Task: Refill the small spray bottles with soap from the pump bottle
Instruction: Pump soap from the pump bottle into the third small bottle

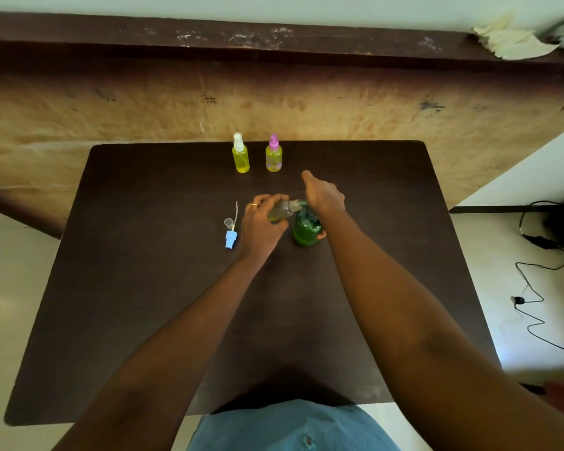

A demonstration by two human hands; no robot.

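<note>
My left hand (261,219) grips an uncapped small clear bottle (282,210), tilted so its mouth meets the spout of the green pump bottle (306,231). My right hand (323,193) rests on top of the pump head, palm down, index finger pointing away. The green bottle stands upright near the middle of the dark table (144,288). A blue spray cap with its tube (232,237) lies to the left of my left hand, beside a small clear cap (228,222). Two capped spray bottles with yellow liquid stand at the table's far edge: a white-topped spray bottle (240,154) and a pink-topped spray bottle (273,155).
A brown board (404,102) leans behind the table. Black cables (534,288) lie on the floor to the right. Crumpled paper (508,40) sits on a dark ledge at the top right.
</note>
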